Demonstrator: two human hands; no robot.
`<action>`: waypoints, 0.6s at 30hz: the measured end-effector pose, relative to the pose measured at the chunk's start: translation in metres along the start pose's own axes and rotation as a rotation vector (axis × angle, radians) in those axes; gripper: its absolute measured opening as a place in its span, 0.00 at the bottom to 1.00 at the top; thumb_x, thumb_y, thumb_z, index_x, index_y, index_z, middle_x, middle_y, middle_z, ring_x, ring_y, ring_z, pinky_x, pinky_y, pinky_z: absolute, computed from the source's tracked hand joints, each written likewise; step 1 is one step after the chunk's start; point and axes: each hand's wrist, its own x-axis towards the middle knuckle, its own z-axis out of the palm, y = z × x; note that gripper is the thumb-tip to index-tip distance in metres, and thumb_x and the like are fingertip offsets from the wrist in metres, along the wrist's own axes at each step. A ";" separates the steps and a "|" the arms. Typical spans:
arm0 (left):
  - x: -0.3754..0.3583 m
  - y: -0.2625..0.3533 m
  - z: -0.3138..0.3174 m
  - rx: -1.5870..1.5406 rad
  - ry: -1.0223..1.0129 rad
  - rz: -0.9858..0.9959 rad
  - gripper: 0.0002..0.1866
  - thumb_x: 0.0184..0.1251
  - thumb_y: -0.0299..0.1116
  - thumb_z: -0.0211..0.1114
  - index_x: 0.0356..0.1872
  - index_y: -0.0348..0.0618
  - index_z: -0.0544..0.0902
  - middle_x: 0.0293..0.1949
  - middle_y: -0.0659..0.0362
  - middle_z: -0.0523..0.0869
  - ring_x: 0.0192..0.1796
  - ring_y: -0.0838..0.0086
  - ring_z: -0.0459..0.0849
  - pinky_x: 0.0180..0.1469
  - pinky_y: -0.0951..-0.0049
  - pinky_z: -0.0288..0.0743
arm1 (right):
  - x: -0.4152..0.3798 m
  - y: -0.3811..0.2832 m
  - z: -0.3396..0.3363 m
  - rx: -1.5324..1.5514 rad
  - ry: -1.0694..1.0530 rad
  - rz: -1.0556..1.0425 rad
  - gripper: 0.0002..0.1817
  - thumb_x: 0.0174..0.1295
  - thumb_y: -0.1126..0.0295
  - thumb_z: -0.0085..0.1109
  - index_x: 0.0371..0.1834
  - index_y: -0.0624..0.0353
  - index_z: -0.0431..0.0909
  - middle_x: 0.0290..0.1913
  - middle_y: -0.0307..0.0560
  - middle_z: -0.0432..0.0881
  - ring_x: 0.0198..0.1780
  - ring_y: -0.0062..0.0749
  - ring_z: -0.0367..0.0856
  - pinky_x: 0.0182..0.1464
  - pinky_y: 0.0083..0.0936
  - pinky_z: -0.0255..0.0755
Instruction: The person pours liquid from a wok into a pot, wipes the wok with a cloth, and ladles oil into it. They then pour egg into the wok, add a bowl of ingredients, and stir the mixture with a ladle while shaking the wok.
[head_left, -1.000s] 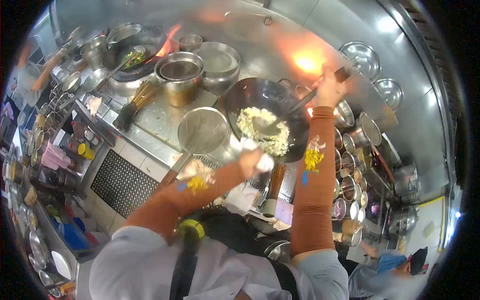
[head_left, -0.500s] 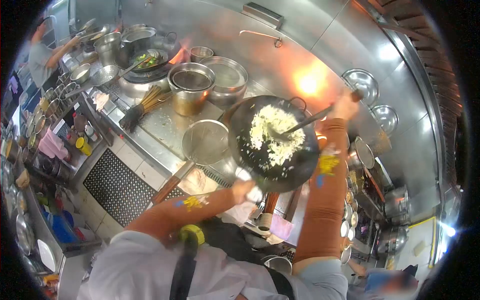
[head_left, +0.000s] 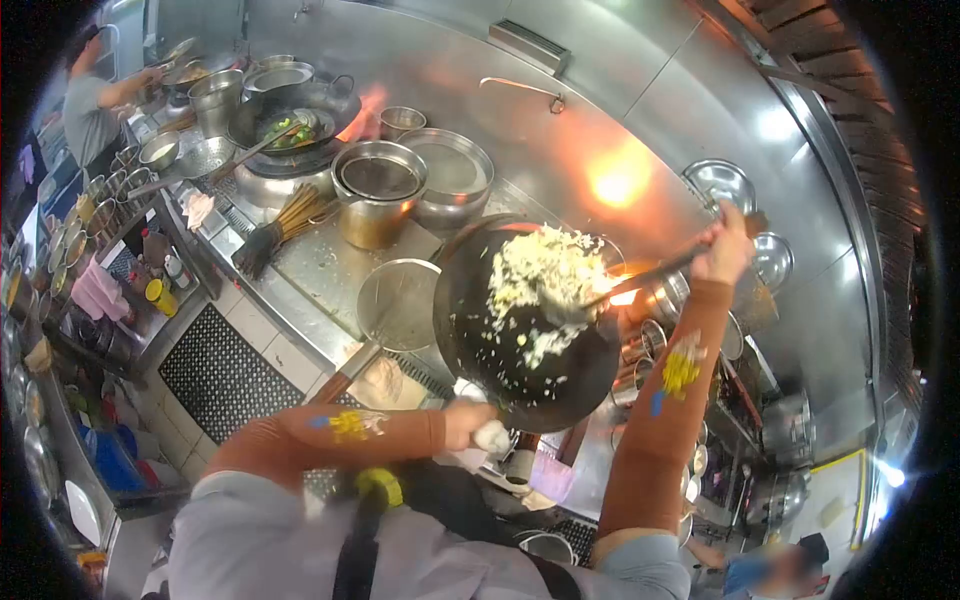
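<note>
A black wok (head_left: 478, 345) is tilted in front of me, with loose fried rice (head_left: 545, 265) heaped toward its far side and grains scattered below. My left hand (head_left: 468, 424) is closed on the wok's near edge through a folded white cloth (head_left: 491, 438); whether a handle lies under the cloth is hidden. Out to the right, my right hand (head_left: 728, 247) wraps round the handle of a ladle (head_left: 655, 271). The ladle's bowl rests among the rice inside the wok.
Flame (head_left: 625, 297) shows at the wok's right. Left of it lie a round mesh strainer (head_left: 400, 305), a lidded-looking pot (head_left: 378, 215) and a bamboo brush (head_left: 290, 220). Another wok (head_left: 335, 105) holds green vegetables over fire. People stand at far left (head_left: 90, 115) and lower right (head_left: 750, 573).
The wok has come nearer and slightly left, tilting more, with rice thrown toward its far side. My left hand moved down; my right hand moved right with the ladle.
</note>
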 end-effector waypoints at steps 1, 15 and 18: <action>-0.013 0.009 0.017 0.007 -0.014 0.084 0.13 0.69 0.23 0.48 0.52 0.37 0.73 0.46 0.47 0.83 0.44 0.60 0.85 0.46 0.58 0.83 | -0.009 -0.007 0.004 0.012 -0.027 -0.041 0.07 0.55 0.68 0.62 0.29 0.58 0.75 0.16 0.33 0.69 0.14 0.21 0.66 0.17 0.21 0.63; 0.081 0.042 0.019 -0.011 -0.062 0.231 0.11 0.66 0.31 0.55 0.36 0.29 0.76 0.31 0.49 0.83 0.32 0.58 0.86 0.35 0.56 0.83 | -0.006 0.061 0.015 -0.006 -0.053 0.077 0.08 0.57 0.72 0.61 0.26 0.55 0.70 0.16 0.33 0.67 0.14 0.18 0.63 0.15 0.17 0.58; 0.104 0.062 0.030 0.059 0.123 0.168 0.10 0.63 0.29 0.56 0.37 0.28 0.77 0.32 0.48 0.84 0.32 0.57 0.87 0.33 0.51 0.84 | -0.039 0.004 0.028 0.056 0.044 -0.222 0.08 0.58 0.73 0.60 0.24 0.57 0.71 0.16 0.36 0.69 0.13 0.19 0.65 0.16 0.17 0.61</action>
